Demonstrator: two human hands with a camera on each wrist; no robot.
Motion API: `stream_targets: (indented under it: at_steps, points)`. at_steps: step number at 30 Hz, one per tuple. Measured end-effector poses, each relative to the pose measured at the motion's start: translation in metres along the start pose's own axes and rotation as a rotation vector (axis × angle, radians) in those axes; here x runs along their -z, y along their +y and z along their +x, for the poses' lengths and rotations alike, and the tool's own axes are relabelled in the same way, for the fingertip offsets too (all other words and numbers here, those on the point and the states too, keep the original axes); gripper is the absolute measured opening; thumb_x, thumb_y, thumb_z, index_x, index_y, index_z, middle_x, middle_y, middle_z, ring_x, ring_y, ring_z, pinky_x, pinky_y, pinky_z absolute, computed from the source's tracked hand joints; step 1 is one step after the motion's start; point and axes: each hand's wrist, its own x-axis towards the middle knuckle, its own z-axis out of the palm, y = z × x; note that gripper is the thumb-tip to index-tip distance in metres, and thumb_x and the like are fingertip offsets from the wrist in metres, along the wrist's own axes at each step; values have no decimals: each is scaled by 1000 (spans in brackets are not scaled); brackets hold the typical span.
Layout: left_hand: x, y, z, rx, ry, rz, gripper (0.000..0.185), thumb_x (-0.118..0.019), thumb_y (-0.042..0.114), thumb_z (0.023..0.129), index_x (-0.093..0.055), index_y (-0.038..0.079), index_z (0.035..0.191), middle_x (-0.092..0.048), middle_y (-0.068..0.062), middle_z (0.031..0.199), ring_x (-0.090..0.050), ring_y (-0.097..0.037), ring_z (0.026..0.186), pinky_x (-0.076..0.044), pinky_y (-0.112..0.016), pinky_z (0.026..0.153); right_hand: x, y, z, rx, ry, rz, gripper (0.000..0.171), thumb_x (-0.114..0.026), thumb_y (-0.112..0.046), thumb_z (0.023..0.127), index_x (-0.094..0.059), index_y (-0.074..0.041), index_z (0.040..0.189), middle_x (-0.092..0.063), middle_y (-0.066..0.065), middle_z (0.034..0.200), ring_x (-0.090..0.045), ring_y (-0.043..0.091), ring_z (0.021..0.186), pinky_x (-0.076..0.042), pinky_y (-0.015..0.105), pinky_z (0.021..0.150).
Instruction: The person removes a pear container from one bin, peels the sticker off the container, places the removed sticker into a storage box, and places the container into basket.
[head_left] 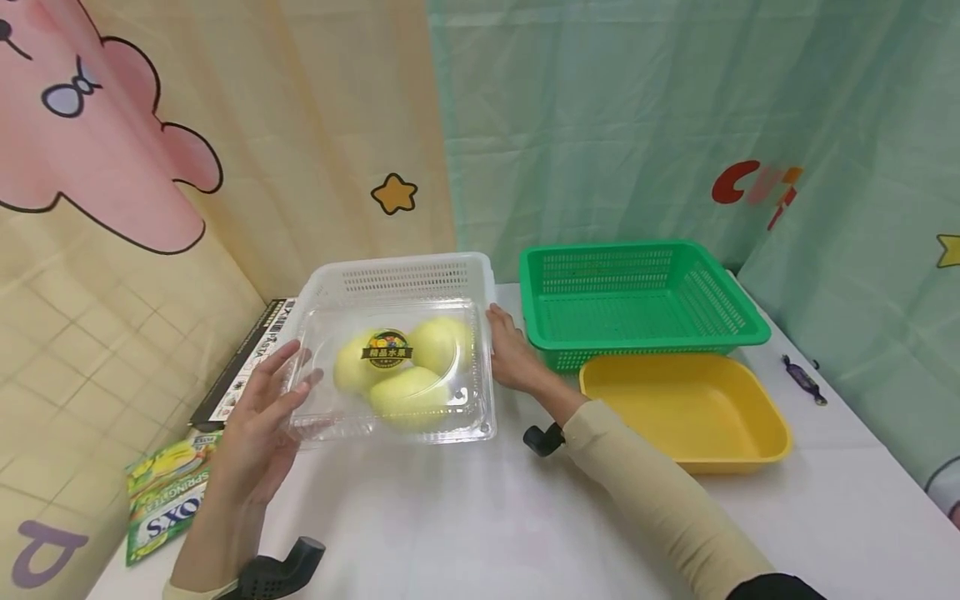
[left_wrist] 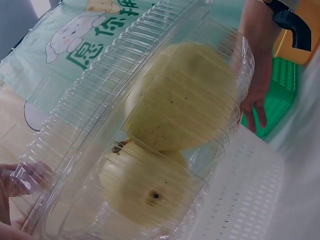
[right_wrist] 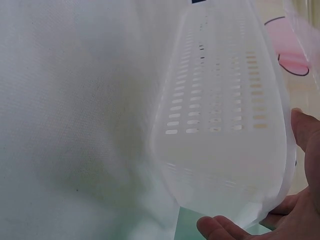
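Behind the fruit box [head_left: 393, 367], printed curtains [head_left: 525, 142] border a white tabletop [head_left: 442, 517].

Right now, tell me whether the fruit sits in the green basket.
No, the pale yellow fruit is inside the clear plastic container.

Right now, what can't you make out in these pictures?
Head view: floor of the white perforated plastic basket, largely obscured by the clear plastic container and round yellow fruit.
Head view: any lettering on the purple twist-wrapped candy, too small.
Left wrist view: part of the left hand, cut off by the left edge.
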Motion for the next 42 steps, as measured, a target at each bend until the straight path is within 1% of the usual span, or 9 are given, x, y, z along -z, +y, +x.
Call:
stream_targets:
  at_steps: [5,10,12,14,18,23,32,38,42]
  points:
    - [5,-10,-12,-4,-13,-24,53,-36,0,99,-27,19,147,-19,-2,151,-48,-7,125,-55,-34,83,1,-2,2,-1,-6,-18,71,-53,-30,94,-18,-4,150,-12,10,159,-32,40,138,-29,51,113]
    - [9,-21,-20,-2,-13,-45,54,-35,-2,98,-28,17,148,-24,1,149,-50,-6,123,-56,-31,82,3,-4,2,-27,-7,-18,75,-53,-39,93,-17,-4,150,-11,9,159,-30,39,139,-28,49,114]
    - [10,-26,-23,11,-2,-26,54,-36,-2,98,-27,17,148,-27,3,148,-50,-5,123,-56,-30,81,3,-4,1,-35,-5,-15,78,-54,-42,93,-17,-4,150,-11,9,159,-30,38,140,-28,49,114]
    - [12,-31,-28,26,8,-10,54,-36,-1,99,-27,18,148,-28,5,147,-50,-5,122,-56,-31,81,3,-4,1,-39,-4,-19,77,-54,-40,93,-17,-4,150,-11,9,159,-30,38,139,-28,49,114]
    - [17,-40,-37,53,28,1,54,-36,-1,99,-26,18,149,-27,5,148,-50,-3,122,-55,-32,81,0,-4,2,-41,-16,-1,77,-55,-39,93,-17,-4,150,-10,10,160,-25,34,143,-25,47,116]
    - [20,-51,-47,94,52,22,55,-37,2,99,-24,19,149,-27,6,147,-50,0,121,-54,-31,85,-3,-4,3,-54,-32,48,83,-57,-46,90,-15,-7,151,-9,9,160,-20,31,146,-24,50,116]
    - [19,-71,-52,190,92,104,53,-41,8,100,-24,20,148,-30,7,145,-49,3,121,-54,-34,86,-3,-1,1,-55,-41,59,83,-57,-45,91,-14,-7,151,-8,8,160,-20,31,145,-24,50,116]
    - [18,-81,-49,244,141,120,54,-44,12,99,-25,23,148,-31,14,139,-49,6,117,-54,-33,86,-3,0,1,-62,-36,61,84,-57,-46,90,-14,-8,151,-8,7,160,-20,31,146,-24,50,116]
    - [14,-86,-46,291,172,140,54,-45,14,99,-24,23,148,-31,15,137,-47,6,116,-54,-32,83,-3,0,0,-63,-40,54,84,-57,-47,90,-13,-8,151,-7,7,160,-19,30,146,-23,50,116]
